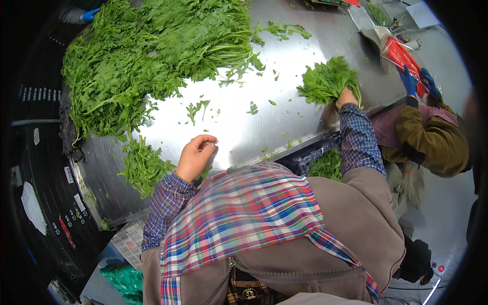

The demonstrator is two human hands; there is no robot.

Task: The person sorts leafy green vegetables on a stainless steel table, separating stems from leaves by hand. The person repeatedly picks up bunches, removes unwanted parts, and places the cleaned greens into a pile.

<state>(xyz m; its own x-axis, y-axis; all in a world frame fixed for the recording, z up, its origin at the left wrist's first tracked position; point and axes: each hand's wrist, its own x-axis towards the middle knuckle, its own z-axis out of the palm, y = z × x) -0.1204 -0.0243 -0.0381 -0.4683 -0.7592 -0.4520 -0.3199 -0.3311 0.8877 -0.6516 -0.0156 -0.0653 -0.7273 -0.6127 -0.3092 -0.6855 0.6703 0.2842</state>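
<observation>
My right hand (347, 98) is closed around the stem end of a bunch of leafy greens (328, 80), whose frilly leaves fan out to the left over the metal table (244, 117). Closer to me on the left, my left hand (195, 157) is above the table with fingers curled in toward the thumb. Whatever it may hold is hidden; a bit of green shows just below it. A smaller clump of greens (144, 165) lies to its left. The large pile of greens (168, 46) covers the far left of the table.
Loose leaf scraps (196, 109) dot the tabletop. At the right, a co-worker in blue gloves (409, 81) handles a red-and-clear bag (401, 53). Another blue glove (90, 15) shows at the far left. Black crates (46, 168) stand along the left. More greens (326, 165) sit below the table's near edge.
</observation>
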